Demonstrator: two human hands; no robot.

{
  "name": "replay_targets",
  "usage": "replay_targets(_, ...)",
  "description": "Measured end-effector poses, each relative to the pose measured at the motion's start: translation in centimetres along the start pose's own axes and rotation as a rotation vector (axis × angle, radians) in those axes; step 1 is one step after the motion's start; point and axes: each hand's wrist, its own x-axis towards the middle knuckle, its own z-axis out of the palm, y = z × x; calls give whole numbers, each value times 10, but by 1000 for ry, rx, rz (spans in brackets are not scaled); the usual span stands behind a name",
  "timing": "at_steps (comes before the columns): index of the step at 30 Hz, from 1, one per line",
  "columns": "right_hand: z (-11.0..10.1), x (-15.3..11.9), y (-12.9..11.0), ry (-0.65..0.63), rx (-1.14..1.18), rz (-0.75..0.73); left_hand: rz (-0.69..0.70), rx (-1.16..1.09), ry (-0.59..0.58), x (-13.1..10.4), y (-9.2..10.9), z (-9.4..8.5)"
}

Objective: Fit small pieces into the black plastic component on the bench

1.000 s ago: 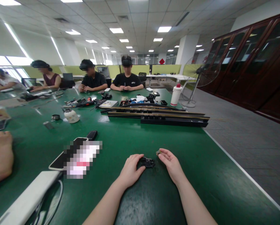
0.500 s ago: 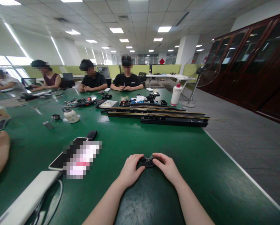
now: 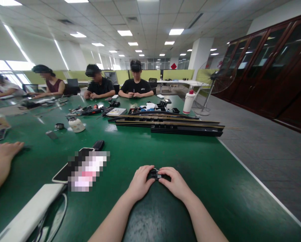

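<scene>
Low over the green table, a small black part sits between my two hands. My left hand grips its left side, thumb in front and fingers behind. From the right, my right hand closes thumb and fingers on the same part and covers much of it. A small grey piece shows near the right fingertips; whether it is separate, I cannot tell. The part's exact kind is too small to make out.
Ahead lie long black rails with thin rods. On the left are a phone, a white box-like device with cables and a co-worker's hand. A small jar and a white bottle stand farther off. Several people sit beyond.
My right hand has moved slightly left and closed further over the black part. At the left, the co-worker's hand has reached farther forward. My left hand stays almost still.
</scene>
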Motion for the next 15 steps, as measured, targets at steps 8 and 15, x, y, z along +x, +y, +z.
replay_targets(8, 2, -1, -3, -3, -44, -16, -5, 8, -3, -1, 1, 0)
replay_targets(15, 1, -1, -4, -5, -26, -1, -8, 8, -10, -1, 3, -1)
